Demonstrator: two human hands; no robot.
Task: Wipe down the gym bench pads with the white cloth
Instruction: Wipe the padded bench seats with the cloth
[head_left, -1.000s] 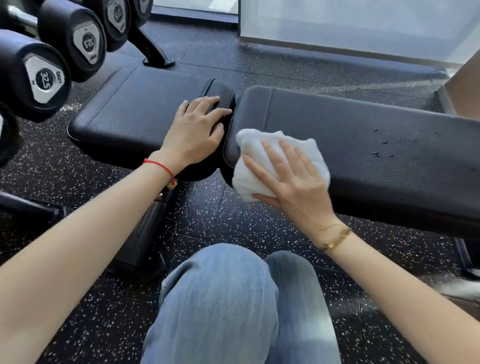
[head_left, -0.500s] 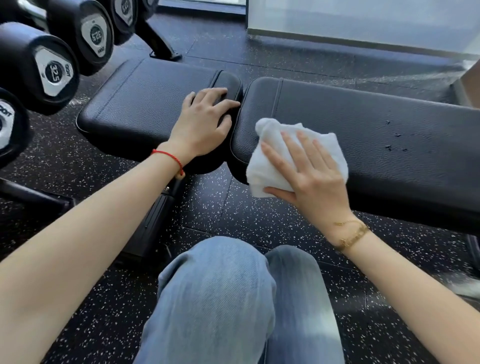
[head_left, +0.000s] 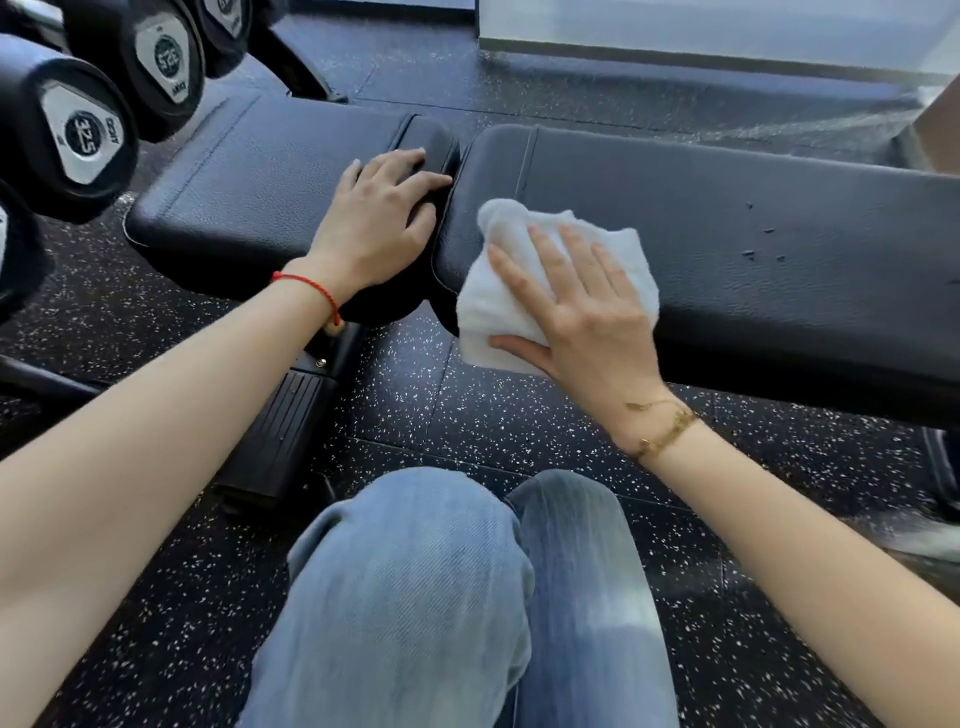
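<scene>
Two black bench pads lie end to end: a short seat pad (head_left: 249, 192) on the left and a long back pad (head_left: 753, 208) on the right. My left hand (head_left: 379, 223) rests flat on the seat pad's right end, fingers reaching the gap between the pads. My right hand (head_left: 582, 306) presses the white cloth (head_left: 498, 301) with straight fingers against the front left corner of the long pad; the thumb lies under the cloth's lower edge. Small dark specks (head_left: 763, 244) dot the long pad to the right of the cloth.
Black dumbbells (head_left: 83, 130) on a rack crowd the upper left, close to the seat pad. The bench's frame and foot (head_left: 285, 436) stand below the seat pad. My knees in blue jeans (head_left: 457, 597) are at the bottom centre. Speckled rubber floor (head_left: 405, 395) lies all around.
My right hand has slid the cloth a short way to the right along the long pad's front edge. My left hand has stayed on the seat pad.
</scene>
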